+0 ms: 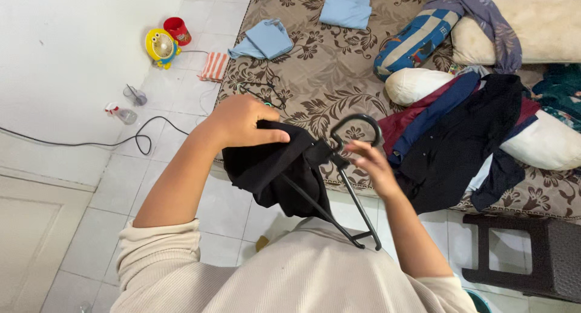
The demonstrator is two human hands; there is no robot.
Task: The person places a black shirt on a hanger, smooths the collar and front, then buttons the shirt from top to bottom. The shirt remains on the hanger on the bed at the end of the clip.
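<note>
Soft, limp black cloth garment [275, 171] bunched, gripped by left hand [242, 122]. Light, stiff black plastic hanger [348, 174] pinched near hook by right hand [369, 162]; neck judged best hold.

From my remote seat I saw a white tiled floor [181, 162] beside a plain white wall [66, 41], evenly lit. A bed with a brown floral cover [327, 65] filled the upper right, strewn with folded blue cloths [347, 7], pillows [532, 22] and a heap of dark clothes [460, 137]. A black cable [91, 144] trailed across the tiles near a yellow toy-like fan [161, 47]. A dark stool [532, 252], possibly plastic, stood lower right.
</note>
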